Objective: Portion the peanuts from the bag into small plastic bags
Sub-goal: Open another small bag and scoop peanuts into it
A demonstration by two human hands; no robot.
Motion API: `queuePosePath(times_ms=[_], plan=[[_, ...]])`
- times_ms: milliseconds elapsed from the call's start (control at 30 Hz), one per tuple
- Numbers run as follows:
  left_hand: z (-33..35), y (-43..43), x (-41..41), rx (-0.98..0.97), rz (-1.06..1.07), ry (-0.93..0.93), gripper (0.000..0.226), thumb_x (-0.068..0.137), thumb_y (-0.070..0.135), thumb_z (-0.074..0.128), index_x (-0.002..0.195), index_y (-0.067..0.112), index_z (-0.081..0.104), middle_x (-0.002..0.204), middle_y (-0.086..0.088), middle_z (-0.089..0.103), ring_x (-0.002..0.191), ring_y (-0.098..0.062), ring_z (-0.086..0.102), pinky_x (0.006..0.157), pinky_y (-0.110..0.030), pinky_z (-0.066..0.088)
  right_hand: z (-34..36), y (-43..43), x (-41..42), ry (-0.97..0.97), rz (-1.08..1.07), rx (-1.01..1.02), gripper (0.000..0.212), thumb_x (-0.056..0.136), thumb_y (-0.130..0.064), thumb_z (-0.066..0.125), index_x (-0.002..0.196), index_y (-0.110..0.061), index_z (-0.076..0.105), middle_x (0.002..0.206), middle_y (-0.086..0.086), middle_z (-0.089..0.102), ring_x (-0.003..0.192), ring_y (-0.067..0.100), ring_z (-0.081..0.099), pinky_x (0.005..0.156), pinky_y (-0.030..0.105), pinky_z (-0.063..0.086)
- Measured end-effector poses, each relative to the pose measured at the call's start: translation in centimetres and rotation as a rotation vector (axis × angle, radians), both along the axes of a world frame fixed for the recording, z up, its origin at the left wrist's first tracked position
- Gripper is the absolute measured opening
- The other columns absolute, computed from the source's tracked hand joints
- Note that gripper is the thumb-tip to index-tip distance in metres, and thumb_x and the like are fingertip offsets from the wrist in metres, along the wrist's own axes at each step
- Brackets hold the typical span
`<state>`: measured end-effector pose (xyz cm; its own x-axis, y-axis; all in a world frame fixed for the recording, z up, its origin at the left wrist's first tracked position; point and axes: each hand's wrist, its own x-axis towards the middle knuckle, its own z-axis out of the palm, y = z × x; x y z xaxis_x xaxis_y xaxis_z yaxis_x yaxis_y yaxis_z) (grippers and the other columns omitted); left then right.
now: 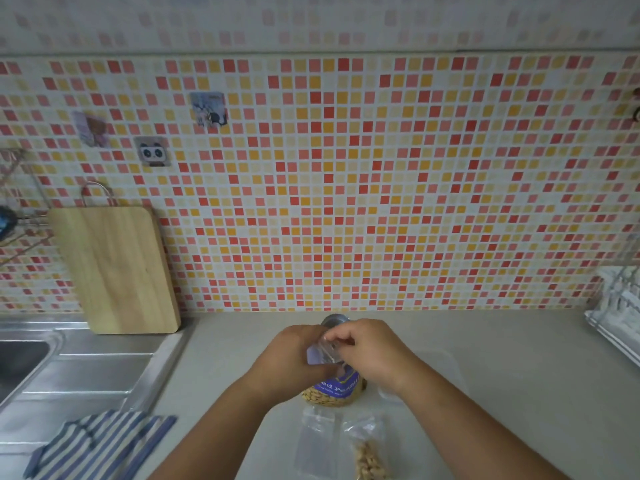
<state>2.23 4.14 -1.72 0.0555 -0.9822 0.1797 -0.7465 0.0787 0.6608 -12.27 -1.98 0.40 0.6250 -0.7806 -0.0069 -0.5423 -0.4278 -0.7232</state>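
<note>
A clear peanut bag [334, 393] with a purple label stands on the counter, full of peanuts at its base. My left hand [294, 355] grips its upper left side. My right hand [370, 348] pinches the bag's clear top edge from the right. Nearer to me lie small plastic bags: an empty one [313, 441] on the left and one [369, 455] holding some peanuts on the right. A round metal object [334, 319] shows just behind my hands, mostly hidden.
A steel sink and drainboard [69, 362] fill the left side, with a wooden cutting board [117, 268] leaning on the tiled wall. A striped cloth [100, 445] lies at the near left. A white dish rack [620, 306] stands at the far right.
</note>
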Motion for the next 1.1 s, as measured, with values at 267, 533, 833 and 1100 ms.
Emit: queuePosePath(times_ms=[267,533,833,1100], plan=[[-1.5,-0.6,1.6,0.098,0.115,-0.066,0.044,0.079,0.049,0.065,0.117,0.031,0.052,0.112,0.013,0.057,0.097,-0.008,0.054,0.084,-0.021,0.048,-0.1,-3.3,0.7,0.560,-0.032,-0.423,0.028,0.093,-0.028,0.048,0.114,-0.024,0.066,0.109,0.001,0.059,0.104,0.021,0.053,0.080,0.029,0.043],[-2.2,-1.6,1.7,0.158,0.139,-0.131,0.043,0.088,0.052,0.051,0.124,0.029,0.047,0.126,0.008,0.054,0.098,-0.006,0.050,0.081,-0.018,0.044,-1.4,-4.5,3.0,1.022,0.037,-0.490,0.046,0.091,-0.030,0.056,0.134,-0.016,0.048,0.132,0.008,0.048,0.124,0.028,0.039,0.100,0.035,0.036],[-2.0,-1.8,2.4,0.171,0.128,-0.004,0.037,0.091,0.048,0.050,0.120,0.026,0.049,0.118,0.007,0.060,0.093,-0.005,0.054,0.068,-0.011,0.043,-0.1,-4.1,3.3,0.839,0.003,-0.503,0.032,0.087,-0.015,0.057,0.119,-0.008,0.057,0.118,0.011,0.057,0.110,0.027,0.052,0.089,0.033,0.045],[-1.8,-2.1,2.7,0.178,0.113,0.125,0.024,0.091,0.044,0.051,0.108,0.027,0.052,0.100,0.008,0.062,0.086,-0.002,0.058,0.070,-0.013,0.047,-3.4,-4.2,5.7,0.634,-0.316,0.024,0.056,0.080,-0.023,0.069,0.131,-0.013,0.047,0.127,0.008,0.050,0.119,0.028,0.052,0.099,0.037,0.047]])
